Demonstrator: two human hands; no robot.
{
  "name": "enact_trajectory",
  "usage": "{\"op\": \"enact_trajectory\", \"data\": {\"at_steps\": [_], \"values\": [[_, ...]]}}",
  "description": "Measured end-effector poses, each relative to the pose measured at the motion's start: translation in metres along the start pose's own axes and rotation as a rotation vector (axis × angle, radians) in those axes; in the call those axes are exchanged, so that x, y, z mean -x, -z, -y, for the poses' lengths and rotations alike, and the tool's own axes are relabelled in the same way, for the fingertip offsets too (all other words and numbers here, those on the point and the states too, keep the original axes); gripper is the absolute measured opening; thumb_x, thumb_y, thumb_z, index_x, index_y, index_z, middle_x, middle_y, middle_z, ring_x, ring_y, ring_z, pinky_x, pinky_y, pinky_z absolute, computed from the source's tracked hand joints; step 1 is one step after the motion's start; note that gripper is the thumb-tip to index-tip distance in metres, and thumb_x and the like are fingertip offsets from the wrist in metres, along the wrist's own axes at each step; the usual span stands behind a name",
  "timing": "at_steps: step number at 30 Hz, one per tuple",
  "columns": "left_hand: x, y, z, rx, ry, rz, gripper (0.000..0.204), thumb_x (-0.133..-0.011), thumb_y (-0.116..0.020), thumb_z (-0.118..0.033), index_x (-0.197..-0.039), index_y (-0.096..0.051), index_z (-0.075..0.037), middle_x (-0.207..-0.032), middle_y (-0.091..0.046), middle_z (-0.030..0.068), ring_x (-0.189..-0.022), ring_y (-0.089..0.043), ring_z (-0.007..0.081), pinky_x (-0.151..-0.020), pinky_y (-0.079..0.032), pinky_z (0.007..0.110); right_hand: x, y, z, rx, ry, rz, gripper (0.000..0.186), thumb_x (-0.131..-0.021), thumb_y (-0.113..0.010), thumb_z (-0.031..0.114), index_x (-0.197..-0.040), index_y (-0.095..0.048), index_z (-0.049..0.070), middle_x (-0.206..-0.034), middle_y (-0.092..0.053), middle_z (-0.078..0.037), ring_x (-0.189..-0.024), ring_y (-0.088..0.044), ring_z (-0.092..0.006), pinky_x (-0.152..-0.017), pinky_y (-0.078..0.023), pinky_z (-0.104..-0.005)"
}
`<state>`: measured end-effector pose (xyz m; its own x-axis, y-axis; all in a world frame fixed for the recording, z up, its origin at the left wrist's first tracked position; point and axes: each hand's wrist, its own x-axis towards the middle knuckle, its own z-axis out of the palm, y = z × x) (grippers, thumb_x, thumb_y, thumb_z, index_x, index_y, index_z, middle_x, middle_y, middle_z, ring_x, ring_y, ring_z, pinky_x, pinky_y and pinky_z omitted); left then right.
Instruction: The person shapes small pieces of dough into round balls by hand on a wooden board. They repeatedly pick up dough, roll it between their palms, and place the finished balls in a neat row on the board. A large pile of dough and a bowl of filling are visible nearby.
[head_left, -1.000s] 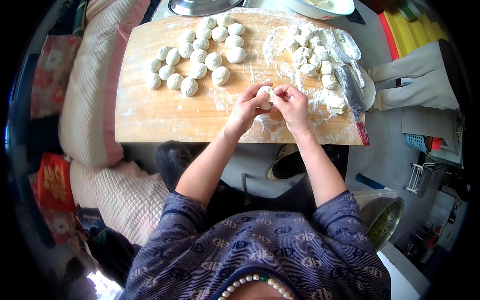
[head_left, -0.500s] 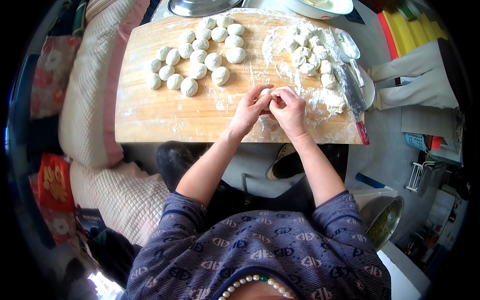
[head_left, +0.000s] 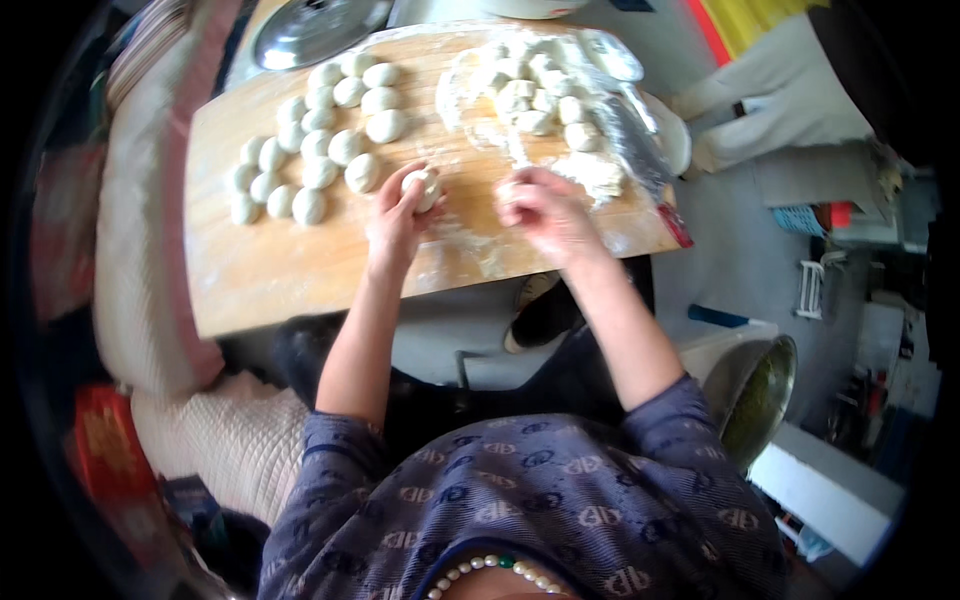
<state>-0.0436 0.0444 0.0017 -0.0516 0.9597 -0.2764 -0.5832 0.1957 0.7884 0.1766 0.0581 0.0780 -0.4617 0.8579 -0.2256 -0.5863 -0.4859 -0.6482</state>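
A round white dough ball (head_left: 426, 189) rests in my left hand (head_left: 397, 215), whose fingers and thumb curl round it above the floured wooden board (head_left: 330, 265). My right hand (head_left: 548, 215) is apart from it, over the board's right half, with its fingers pinched together. A pale bit shows at those fingertips, but blur hides what it is. Left of my left hand stand several smooth dough balls (head_left: 318, 145) in uneven rows. Beyond my right hand lies a pile of rougher dough pieces (head_left: 520, 97) in loose flour, with a flattish dough lump (head_left: 595, 175) closer to me.
A blade with a red handle (head_left: 674, 225) lies along the board's right edge, near a metal scoop (head_left: 612, 57). A metal lid (head_left: 315, 32) sits at the far left. Another person's pale trousers (head_left: 780, 110) show at right. A metal bowl (head_left: 785, 375) with green contents stands lower right.
My hands, together on the dough ball before, have parted. The left has moved left with the ball, and the right has drawn away from it. The view has shifted and tilted.
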Motion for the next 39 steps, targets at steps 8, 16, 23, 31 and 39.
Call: {"op": "enact_trajectory", "data": {"at_steps": [8, 16, 23, 31, 39], "values": [[0.004, -0.005, -0.007, 0.127, 0.095, 0.055, 0.034, -0.097, -0.06, -0.016, -0.127, -0.051, -0.002, -0.115, -0.064, 0.0184, -0.092, -0.066, 0.0215, -0.076, -0.057, 0.028, 0.022, 0.141, 0.072, 1.182, 0.42, -0.531, 0.013, -0.082, -0.073, 0.005, -0.092, -0.068, -0.003, -0.082, -0.069, -0.004, -0.075, -0.067, -0.0115, -0.069, -0.053, -0.0256], [-0.002, -0.01, -0.021, -1.03, -0.621, -0.195, 0.04, -0.084, -0.056, 0.008, -0.122, -0.057, -0.004, -0.116, -0.06, 0.0133, -0.105, -0.058, 0.0285, -0.091, -0.05, 0.038, 0.009, 0.15, 0.068, 1.725, 0.349, -0.633, 0.012, -0.073, -0.076, 0.005, -0.077, -0.064, 0.003, -0.076, -0.067, -0.008, -0.068, -0.066, -0.0197, -0.068, -0.052, -0.0311], [-0.019, 0.0, -0.015, -1.801, -0.685, -0.041, 0.043, -0.091, -0.058, -0.02, -0.134, -0.055, -0.019, -0.151, -0.039, 0.0064, -0.143, -0.029, 0.0294, -0.119, -0.019, 0.045, 0.017, 0.156, 0.062, 1.635, 0.47, -0.651, 0.015, -0.073, -0.073, 0.001, -0.086, -0.065, 0.004, -0.078, -0.065, -0.009, -0.07, -0.066, -0.0211, -0.068, -0.052, -0.0332], [-0.053, 0.027, -0.032, -2.024, -0.706, -0.115, 0.045, -0.096, -0.044, -0.021, -0.14, -0.05, -0.026, -0.154, -0.036, -0.0072, -0.147, -0.021, 0.0276, -0.122, -0.004, 0.048, 0.006, 0.099, 0.066, 1.812, 0.709, -0.602, 0.018, -0.078, -0.068, 0.004, -0.096, -0.065, 0.006, -0.09, -0.062, -0.008, -0.076, -0.065, -0.0237, -0.069, -0.051, -0.0349], [-0.07, 0.013, -0.041, -1.894, -0.7, -0.247, 0.042, -0.092, -0.059, -0.032, -0.132, -0.056, -0.021, -0.151, -0.04, 0.0009, -0.144, -0.027, 0.0315, -0.119, -0.013, 0.053, -0.087, 0.083, 0.021, 2.026, 0.698, -0.479, 0.028, -0.083, -0.07, 0.008, -0.11, -0.063, 0.009, -0.103, -0.059, -0.009, -0.096, -0.062, -0.0207, -0.083, -0.054, -0.033]]}}
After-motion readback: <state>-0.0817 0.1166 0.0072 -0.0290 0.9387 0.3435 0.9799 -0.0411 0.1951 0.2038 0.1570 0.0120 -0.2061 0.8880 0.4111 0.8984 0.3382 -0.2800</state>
